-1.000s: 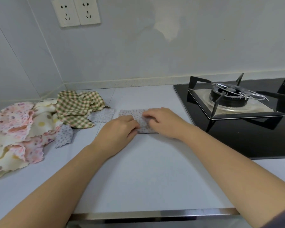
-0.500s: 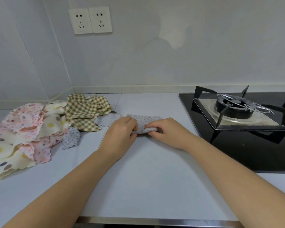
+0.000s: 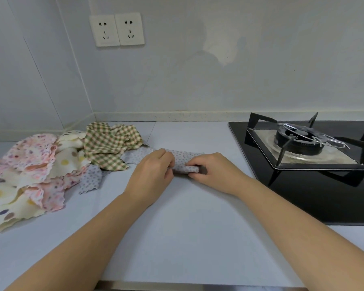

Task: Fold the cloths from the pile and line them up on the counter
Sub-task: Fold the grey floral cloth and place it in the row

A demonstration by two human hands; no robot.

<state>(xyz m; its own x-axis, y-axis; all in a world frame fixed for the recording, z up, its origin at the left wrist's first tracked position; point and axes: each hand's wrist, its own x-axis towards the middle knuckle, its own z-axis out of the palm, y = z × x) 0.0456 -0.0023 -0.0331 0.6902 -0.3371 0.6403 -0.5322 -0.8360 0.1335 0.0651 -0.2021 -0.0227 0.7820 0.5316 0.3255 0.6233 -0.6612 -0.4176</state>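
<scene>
On counter [image 3: 177, 217] | left hand [image 3: 150, 175] pinches grey cloth [image 3: 185, 162], fingers curled | right hand [image 3: 214, 172] pinches its other end | pile [image 3: 51, 164] left.

Both bare forearms reach forward and converge. The left hand [image 3: 153, 175] and right hand [image 3: 215, 173] sit knuckles-up, close together, fingers curled, each pinching the cloth [image 3: 186, 161].

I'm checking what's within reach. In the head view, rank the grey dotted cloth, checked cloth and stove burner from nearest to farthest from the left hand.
1. Grey dotted cloth: pinched by the left hand, at its right.
2. Checked cloth: just left of that hand, slightly behind.
3. Stove burner: far right, past the right hand.
</scene>
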